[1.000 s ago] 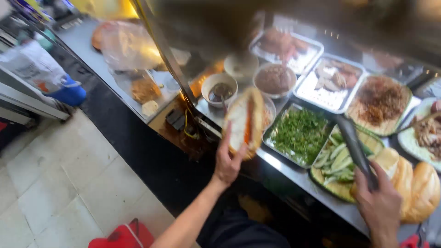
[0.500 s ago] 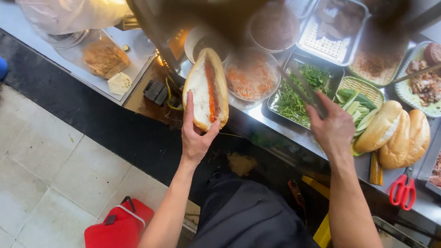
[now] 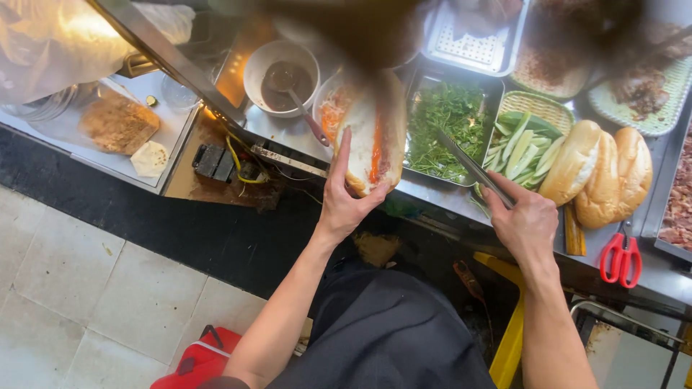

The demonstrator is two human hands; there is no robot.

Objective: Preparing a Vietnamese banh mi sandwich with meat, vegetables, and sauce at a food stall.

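Roll (image 3: 371, 137): split open, red filling already inside, cupped in the left hand (image 3: 344, 205) above the counter edge.
Right hand (image 3: 526, 225): closed around tongs (image 3: 472, 167), tips in the herb tray (image 3: 450, 119).
Left to add: greens, apparently; cucumber (image 3: 520, 148) untouched.

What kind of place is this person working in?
Most likely a street-food sandwich stall: metal trays of herbs and sliced cucumber line the counter, bread rolls sit stacked beside them, and the left hand holds a split, filled baguette.
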